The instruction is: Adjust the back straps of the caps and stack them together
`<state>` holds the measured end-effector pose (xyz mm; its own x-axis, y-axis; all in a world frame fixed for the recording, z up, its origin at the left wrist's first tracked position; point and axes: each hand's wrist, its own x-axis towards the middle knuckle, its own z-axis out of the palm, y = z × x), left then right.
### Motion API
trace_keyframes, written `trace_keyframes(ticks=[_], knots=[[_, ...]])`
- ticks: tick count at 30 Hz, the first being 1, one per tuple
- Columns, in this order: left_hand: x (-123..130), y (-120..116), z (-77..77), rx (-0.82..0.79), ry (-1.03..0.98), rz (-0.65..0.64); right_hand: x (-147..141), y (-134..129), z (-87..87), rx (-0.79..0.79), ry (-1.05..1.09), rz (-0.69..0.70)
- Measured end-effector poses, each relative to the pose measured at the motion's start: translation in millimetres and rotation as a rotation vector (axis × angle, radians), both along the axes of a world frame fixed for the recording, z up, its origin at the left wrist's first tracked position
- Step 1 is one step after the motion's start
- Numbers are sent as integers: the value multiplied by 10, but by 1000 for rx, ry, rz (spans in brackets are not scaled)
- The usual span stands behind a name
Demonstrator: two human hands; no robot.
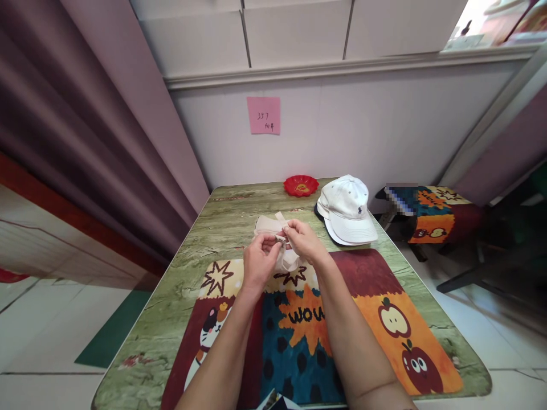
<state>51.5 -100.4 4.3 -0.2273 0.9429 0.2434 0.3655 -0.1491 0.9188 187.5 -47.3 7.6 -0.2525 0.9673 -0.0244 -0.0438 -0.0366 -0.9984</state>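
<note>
Over the far part of the patterned mat, a cream cloth item, likely a cap, is between my two hands, its shape partly hidden by the fingers. My left hand pinches a small metal-looking buckle on its strap. My right hand is closed on the pale strap, whose free end sticks up past the fingertips. To the right of my hands lies a stack of caps, with a white cap on top and a dark brim edge showing underneath.
A red scalloped dish stands at the table's back edge by the wall. The colourful mat covers the near middle of the green wood-look table. A pink note is on the wall; a purple curtain hangs left.
</note>
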Motion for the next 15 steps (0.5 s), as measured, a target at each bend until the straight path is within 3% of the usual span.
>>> trace_keyframes(ticks=[3,9,15], knots=[[27,-43,65,50,-10,-45,-18,-12,33,-1,50,-19],[53,-139,226,212,197,81,-34,-104,190,-25,177,35],[15,-107,207,-2,-264,-10,-84,-169,240,-26,222,68]])
